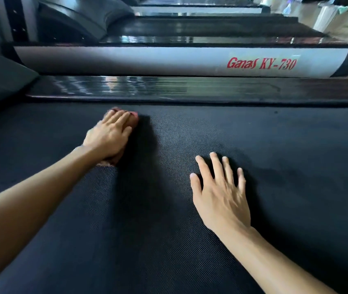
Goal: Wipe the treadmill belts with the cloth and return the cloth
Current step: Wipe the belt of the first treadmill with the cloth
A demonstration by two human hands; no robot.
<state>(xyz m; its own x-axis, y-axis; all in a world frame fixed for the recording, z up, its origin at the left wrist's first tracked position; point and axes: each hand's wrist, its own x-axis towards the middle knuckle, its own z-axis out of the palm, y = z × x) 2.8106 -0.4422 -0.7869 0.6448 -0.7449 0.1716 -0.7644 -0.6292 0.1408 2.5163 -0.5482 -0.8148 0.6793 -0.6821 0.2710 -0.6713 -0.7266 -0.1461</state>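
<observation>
A black textured treadmill belt (pixel 190 230) fills the lower view. My left hand (pixel 109 134) presses flat on a small reddish cloth (pixel 134 118) near the belt's far edge; the cloth is mostly hidden under the palm, with a bit showing at the fingertips and another by the wrist. My right hand (pixel 219 187) rests flat on the belt with fingers spread and straight, holding nothing, nearer to me and to the right of the cloth.
A glossy black side rail (pixel 190 88) borders the belt's far edge. Beyond it lies a silver treadmill side panel (pixel 168 60) with red lettering. Further treadmills (pixel 190 28) line up behind. A grey motor cover (pixel 3 81) rises at the left.
</observation>
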